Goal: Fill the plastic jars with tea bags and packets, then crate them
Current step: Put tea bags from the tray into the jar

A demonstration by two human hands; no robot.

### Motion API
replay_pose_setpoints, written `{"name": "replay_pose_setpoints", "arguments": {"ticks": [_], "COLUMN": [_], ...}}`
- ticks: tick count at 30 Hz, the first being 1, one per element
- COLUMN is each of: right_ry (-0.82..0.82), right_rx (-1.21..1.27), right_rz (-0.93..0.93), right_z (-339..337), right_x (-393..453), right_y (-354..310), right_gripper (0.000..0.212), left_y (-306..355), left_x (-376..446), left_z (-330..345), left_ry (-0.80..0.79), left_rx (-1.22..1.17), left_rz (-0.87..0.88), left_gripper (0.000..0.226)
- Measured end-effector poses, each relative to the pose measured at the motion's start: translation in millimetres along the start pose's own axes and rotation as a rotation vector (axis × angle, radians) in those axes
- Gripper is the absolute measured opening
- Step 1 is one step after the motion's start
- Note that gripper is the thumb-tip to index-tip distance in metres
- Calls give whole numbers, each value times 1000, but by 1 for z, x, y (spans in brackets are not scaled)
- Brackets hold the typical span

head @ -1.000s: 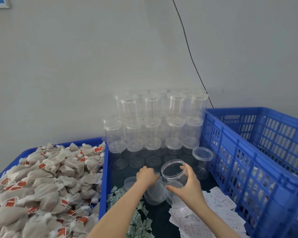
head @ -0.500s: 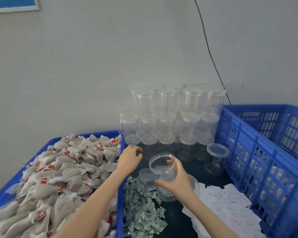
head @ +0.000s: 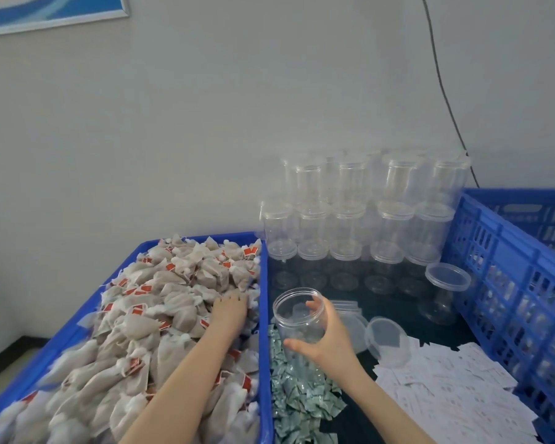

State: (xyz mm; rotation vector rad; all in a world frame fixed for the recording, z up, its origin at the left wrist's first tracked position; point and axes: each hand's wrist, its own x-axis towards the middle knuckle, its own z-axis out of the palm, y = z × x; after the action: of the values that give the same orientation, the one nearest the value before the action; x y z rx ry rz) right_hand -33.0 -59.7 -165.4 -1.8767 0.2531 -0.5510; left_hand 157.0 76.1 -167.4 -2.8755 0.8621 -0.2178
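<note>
The right hand grips an open, clear, empty jar, fingers curled round its wall, above green packets. The left hand lies on tea bags in the left bin; its finger position cannot be determined. Loose lids and white packets lie right of the jar; stacked jars stand behind; a blue crate borders the right.

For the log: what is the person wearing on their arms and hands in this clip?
Nothing shows. The left hand and right hand are bare, without gloves, and both forearms are uncovered to the bottom edge of the frame. No sleeve, watch, ring or bracelet is visible.
</note>
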Motion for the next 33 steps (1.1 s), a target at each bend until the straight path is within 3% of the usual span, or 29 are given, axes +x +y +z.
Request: {"name": "replay_pose_setpoints", "arguments": {"ticks": [6,11,14,17,20,26,30,33], "right_ry": [-22,-32,-29,-32,-37,-49,-50,-63], "right_rx": [23,34,42,43,41,47,61,67], "right_rz": [30,49,60,67,69,93,102,91], "right_z": [8,11,13,15,17,22,24,23], "right_x": [-6,-7,-6,-4,-3,1,6,7], "right_y": [5,9,9,9,11,14,13,9], "right_gripper": [90,93,94,95,94,96,96,93], "left_y": [1,4,5,6,6,-6,-11,-5], "left_x": [3,7,9,10,9,-2,-14,-27], "left_z": [6,14,12,3,-9,-39,-73,-93], "left_ry": [55,-78,-63,35,220,363,373,307], "left_rx": [118,124,95,0,-362,-1108,-1509,-1638], "left_rz": [-9,51,37,-19,-143,-269,-150,12], "left_gripper": [39,46,49,31,24,13,18,30]}}
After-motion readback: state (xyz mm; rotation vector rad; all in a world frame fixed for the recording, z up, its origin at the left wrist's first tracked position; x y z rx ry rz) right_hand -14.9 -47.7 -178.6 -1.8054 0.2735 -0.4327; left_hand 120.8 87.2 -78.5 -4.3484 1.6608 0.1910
